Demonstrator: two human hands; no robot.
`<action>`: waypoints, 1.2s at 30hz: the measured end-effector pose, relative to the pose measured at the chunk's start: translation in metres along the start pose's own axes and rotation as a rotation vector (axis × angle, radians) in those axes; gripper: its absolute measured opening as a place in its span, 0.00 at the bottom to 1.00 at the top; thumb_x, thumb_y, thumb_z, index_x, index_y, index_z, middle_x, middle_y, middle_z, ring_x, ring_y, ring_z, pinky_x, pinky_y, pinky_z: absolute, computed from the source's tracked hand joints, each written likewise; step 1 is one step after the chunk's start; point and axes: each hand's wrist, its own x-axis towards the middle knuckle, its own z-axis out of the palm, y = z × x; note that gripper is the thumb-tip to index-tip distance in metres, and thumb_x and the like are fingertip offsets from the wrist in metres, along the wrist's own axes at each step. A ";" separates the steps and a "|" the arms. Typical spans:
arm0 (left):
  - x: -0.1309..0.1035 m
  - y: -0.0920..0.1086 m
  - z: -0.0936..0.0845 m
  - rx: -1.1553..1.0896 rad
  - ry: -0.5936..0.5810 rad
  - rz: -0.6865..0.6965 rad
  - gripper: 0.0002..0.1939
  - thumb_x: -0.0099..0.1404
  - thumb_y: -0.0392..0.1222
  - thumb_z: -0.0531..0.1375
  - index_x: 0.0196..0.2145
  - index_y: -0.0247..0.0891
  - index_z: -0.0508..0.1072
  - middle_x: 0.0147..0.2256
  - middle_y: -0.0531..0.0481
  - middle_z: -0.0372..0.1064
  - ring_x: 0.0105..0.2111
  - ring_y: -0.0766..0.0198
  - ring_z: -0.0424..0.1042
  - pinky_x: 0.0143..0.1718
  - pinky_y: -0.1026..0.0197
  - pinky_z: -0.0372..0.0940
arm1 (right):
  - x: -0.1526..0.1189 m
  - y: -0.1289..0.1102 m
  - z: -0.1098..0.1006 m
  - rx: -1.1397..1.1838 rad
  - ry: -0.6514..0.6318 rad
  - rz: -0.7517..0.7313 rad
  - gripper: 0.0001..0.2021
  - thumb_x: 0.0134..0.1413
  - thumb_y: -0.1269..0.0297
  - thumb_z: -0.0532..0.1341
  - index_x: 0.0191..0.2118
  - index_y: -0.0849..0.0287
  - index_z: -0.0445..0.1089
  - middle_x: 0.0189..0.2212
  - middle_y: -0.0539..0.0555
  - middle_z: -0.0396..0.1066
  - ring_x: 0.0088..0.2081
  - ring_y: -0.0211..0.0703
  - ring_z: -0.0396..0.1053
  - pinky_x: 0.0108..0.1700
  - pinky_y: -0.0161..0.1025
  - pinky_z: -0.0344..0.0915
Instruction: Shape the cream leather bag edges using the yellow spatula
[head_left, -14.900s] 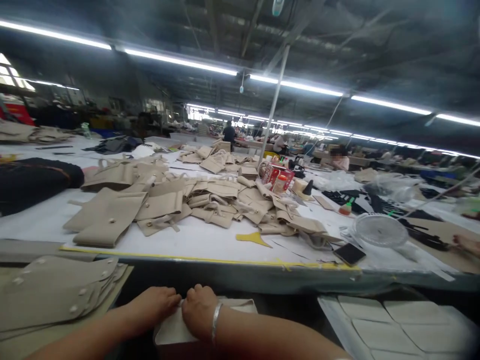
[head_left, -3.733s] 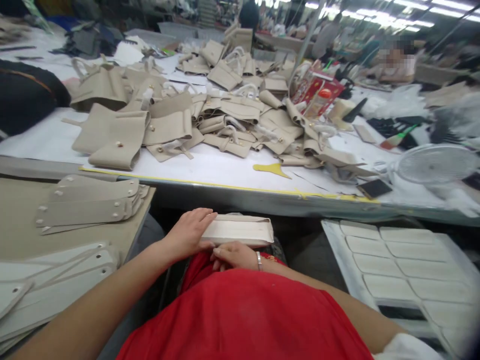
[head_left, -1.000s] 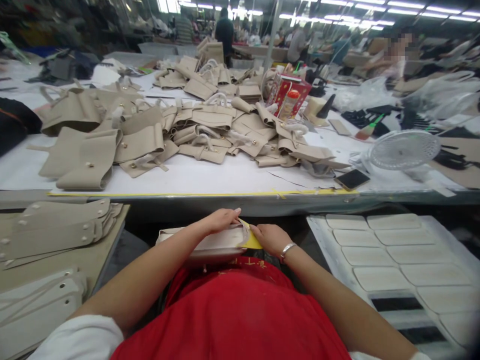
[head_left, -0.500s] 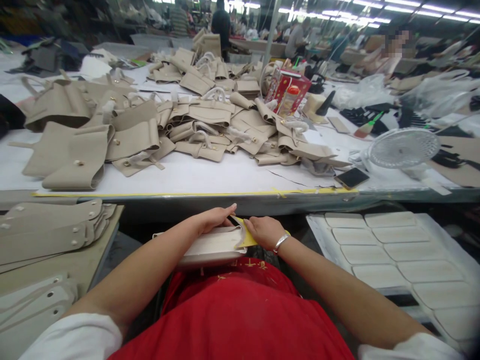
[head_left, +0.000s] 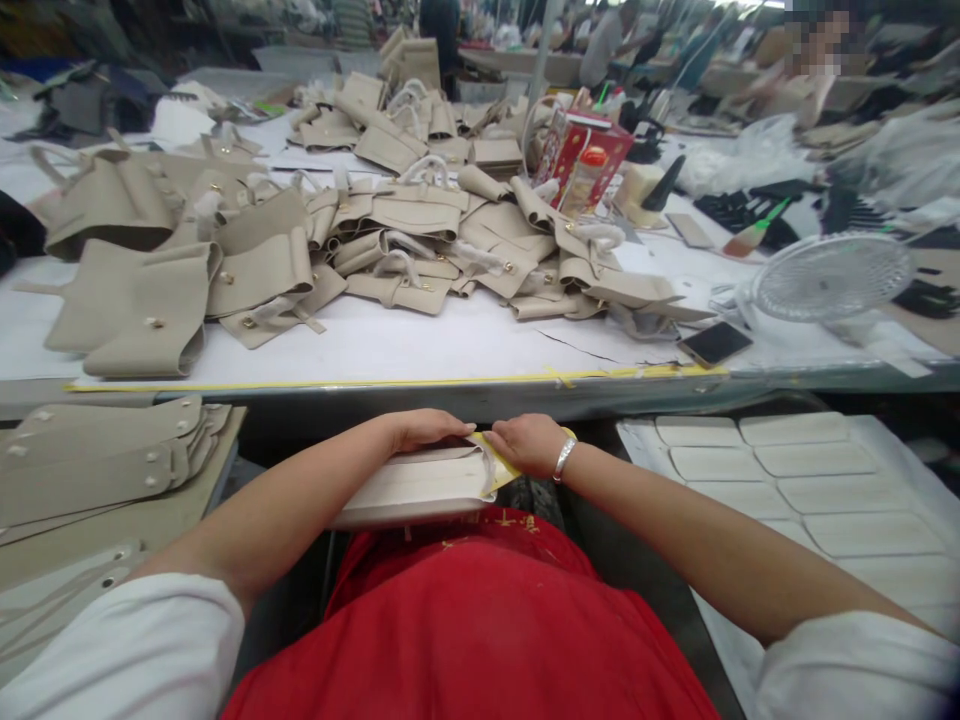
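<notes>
A pale, boxy leather piece (head_left: 420,482) lies across my lap, against the red apron (head_left: 480,620). My left hand (head_left: 435,428) grips its far upper edge, with the fingers pointing right and partly hidden behind it. At the piece's right end, my right hand (head_left: 525,443) pinches a thin yellow sheet (head_left: 504,470), whose near part lies against the open end of the piece. The fingertips of both hands are close together. A silvery bracelet (head_left: 564,457) is on my right wrist.
Beige bag parts (head_left: 412,215) are heaped on the white table (head_left: 360,350). A phone (head_left: 716,343) and a round white fan (head_left: 832,277) stand at right. Flat beige straps (head_left: 97,450) lie left; pale panels (head_left: 817,490) rest on a board at right. People are behind.
My left fingers have lowered onto the piece's edge, and my right hand has moved slightly up and right. Less yellow sheet shows below my right hand. The view has shifted slightly.
</notes>
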 end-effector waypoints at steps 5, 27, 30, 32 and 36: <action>-0.007 0.004 -0.004 0.255 0.038 0.029 0.30 0.49 0.67 0.58 0.31 0.34 0.75 0.33 0.45 0.73 0.31 0.58 0.68 0.35 0.60 0.61 | 0.011 0.004 -0.001 -0.011 -0.007 -0.091 0.26 0.62 0.52 0.36 0.36 0.57 0.68 0.32 0.58 0.73 0.34 0.48 0.71 0.32 0.38 0.59; -0.055 -0.010 0.010 0.779 0.291 0.119 0.28 0.61 0.60 0.47 0.43 0.37 0.73 0.42 0.43 0.71 0.41 0.53 0.68 0.43 0.60 0.58 | 0.044 -0.011 -0.016 -0.040 -0.054 -0.391 0.26 0.62 0.52 0.37 0.41 0.60 0.69 0.34 0.60 0.73 0.36 0.47 0.70 0.37 0.38 0.58; -0.069 -0.019 0.008 0.914 0.388 0.074 0.31 0.64 0.59 0.41 0.50 0.35 0.68 0.47 0.39 0.68 0.45 0.50 0.67 0.46 0.57 0.57 | 0.056 -0.022 -0.020 -0.050 -0.026 -0.440 0.28 0.63 0.52 0.35 0.40 0.60 0.69 0.34 0.60 0.73 0.36 0.46 0.70 0.37 0.38 0.59; -0.077 -0.024 0.007 0.968 0.442 0.042 0.31 0.65 0.58 0.39 0.52 0.35 0.66 0.48 0.38 0.66 0.47 0.50 0.66 0.48 0.56 0.57 | 0.060 -0.030 -0.022 -0.054 -0.004 -0.452 0.28 0.63 0.52 0.35 0.40 0.60 0.68 0.34 0.60 0.73 0.36 0.46 0.70 0.37 0.38 0.59; -0.090 -0.034 0.005 0.996 0.554 -0.009 0.31 0.65 0.57 0.38 0.55 0.35 0.62 0.52 0.38 0.63 0.50 0.49 0.64 0.49 0.55 0.56 | 0.064 -0.046 -0.026 -0.075 0.028 -0.433 0.26 0.62 0.52 0.36 0.39 0.60 0.68 0.34 0.59 0.73 0.37 0.46 0.70 0.37 0.38 0.60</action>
